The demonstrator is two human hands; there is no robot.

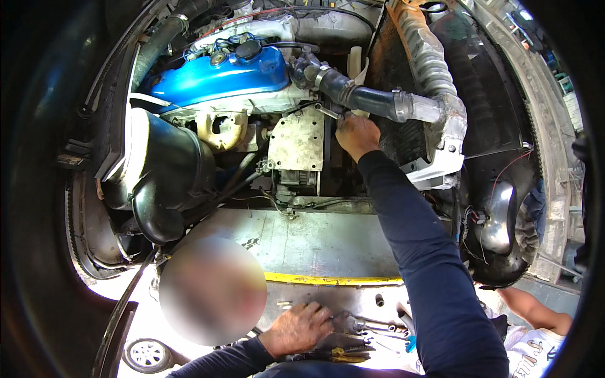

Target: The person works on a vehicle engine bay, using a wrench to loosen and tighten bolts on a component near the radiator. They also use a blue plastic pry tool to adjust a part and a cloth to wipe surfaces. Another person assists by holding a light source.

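My right hand (359, 133) reaches into the engine bay, its fingers closed around a wrench (326, 111). The wrench's shiny end points left, toward the top right corner of a flat metal plate (296, 143) with bolt holes. Part of the wrench is hidden by my fingers. A black coolant hose (359, 96) with metal clamps runs just above this hand. My left hand (299, 327) is low, near the yellow-edged body panel (334, 239), fingers slightly bent and apart, with nothing visible in them. Dark gloves (343, 348) and several wrenches and sockets (384, 328) lie to its right.
A blue valve cover (220, 77) tops the engine at the upper left, above a large black air duct (164, 170). The radiator (403, 75) stands to the right. Another person's arm (532, 310) shows at the lower right. A wheel (147, 355) lies lower left, near a blurred round patch.
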